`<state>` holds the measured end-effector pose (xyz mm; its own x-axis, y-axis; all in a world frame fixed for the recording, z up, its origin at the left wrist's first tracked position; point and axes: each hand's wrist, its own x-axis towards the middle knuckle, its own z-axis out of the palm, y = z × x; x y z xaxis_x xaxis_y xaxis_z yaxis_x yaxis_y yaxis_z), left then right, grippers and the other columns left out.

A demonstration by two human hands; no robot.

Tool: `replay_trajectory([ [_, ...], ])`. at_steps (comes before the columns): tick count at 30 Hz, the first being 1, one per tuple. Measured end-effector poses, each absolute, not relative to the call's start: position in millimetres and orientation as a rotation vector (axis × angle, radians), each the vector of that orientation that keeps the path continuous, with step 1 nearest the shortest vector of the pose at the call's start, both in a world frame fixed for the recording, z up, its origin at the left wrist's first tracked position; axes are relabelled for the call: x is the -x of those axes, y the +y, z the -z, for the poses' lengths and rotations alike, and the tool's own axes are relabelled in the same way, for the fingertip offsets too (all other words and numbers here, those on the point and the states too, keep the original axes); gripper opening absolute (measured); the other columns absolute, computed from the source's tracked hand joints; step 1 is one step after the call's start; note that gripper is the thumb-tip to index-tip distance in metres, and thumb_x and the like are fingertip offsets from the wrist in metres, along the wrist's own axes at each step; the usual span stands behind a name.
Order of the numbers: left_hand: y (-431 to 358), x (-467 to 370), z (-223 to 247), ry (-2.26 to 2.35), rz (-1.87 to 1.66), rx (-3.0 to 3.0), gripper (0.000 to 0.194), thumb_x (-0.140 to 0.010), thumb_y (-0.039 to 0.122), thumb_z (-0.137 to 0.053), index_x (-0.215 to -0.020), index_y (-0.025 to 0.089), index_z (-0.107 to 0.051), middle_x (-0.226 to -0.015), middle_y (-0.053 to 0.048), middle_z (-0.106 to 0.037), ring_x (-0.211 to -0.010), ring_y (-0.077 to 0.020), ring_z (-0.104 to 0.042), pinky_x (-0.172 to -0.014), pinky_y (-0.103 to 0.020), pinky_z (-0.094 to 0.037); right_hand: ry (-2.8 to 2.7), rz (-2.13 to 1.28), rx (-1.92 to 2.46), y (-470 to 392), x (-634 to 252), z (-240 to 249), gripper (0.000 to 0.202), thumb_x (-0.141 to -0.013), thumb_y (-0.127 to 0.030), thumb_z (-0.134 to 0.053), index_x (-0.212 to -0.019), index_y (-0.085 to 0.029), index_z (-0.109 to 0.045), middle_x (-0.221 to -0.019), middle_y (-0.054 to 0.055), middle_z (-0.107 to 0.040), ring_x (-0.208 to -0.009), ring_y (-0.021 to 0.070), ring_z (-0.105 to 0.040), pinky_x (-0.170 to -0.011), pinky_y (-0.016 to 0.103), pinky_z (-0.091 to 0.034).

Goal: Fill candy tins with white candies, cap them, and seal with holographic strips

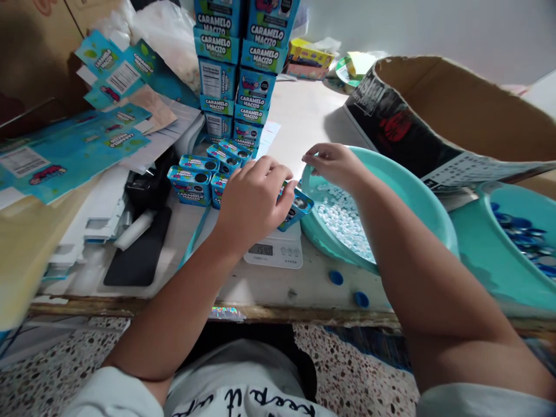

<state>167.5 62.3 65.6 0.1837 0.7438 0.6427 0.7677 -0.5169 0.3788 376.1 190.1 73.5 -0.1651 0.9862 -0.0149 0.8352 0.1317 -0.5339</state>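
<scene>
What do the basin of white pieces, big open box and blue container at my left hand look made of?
Basin: likely plastic; smooth, evenly teal, slight sheen.
Open box: cardboard; bare brown inside, rough edge, black-printed outside.
Blue container: probably printed tinplate; glossy, rounded corners, but plastic can't be ruled out.

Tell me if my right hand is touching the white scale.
Apart. The head view shows the right hand up at the turquoise bowl, with part of the bowl's side visible between it and the white scale.
</scene>
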Motion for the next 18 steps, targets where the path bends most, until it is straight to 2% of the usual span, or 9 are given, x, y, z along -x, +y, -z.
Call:
replay_trajectory([
  [5, 62.1, -168.8, -64.3, -1.528, 1.289, 2.405, 0.024, -0.103, 0.028, -0.051, -0.123, 0.021, -0.061, -0.111, -0.008, -0.070, -0.104, -0.0226, -0.065, -0.093, -0.036, -0.052, -2.059, -0.629, 1.762, 192.1, -376.5, -72.8, 0.033, -0.093, -0.046, -0.064, -0.104, -0.016, -0.073, -0.071, 0.004, -0.061, -0.068, 0.0171, -0.058, -0.065, 0.033, -0.047],
  [12, 62.6, -169.5, -64.2, -1.516, 1.236, 2.438, 0.021, -0.103, 0.027, -0.050, -0.117, 0.021, -0.063, -0.113, -0.008, -0.071, -0.110, -0.0239, -0.065, -0.096, -0.037, -0.051, -2.065, -0.647, 1.759, 192.1, -375.8, -73.2, 0.035, -0.092, -0.049, -0.065, -0.104, -0.016, -0.073, -0.071, 0.003, -0.059, -0.069, 0.0174, -0.059, -0.064, 0.032, -0.043],
  [18, 59.6, -171.8, -65.3, -1.517, 1.221, 2.442, 0.017, -0.101, 0.025, -0.053, -0.113, 0.021, -0.064, -0.112, -0.008, -0.071, -0.108, -0.0236, -0.065, -0.094, -0.037, -0.052, -2.043, -0.637, 1.761, 190.3, -374.5, -74.6, 0.028, -0.091, -0.040, -0.064, -0.101, -0.015, -0.073, -0.066, 0.002, -0.058, -0.068, 0.0177, -0.061, -0.062, 0.031, -0.041],
])
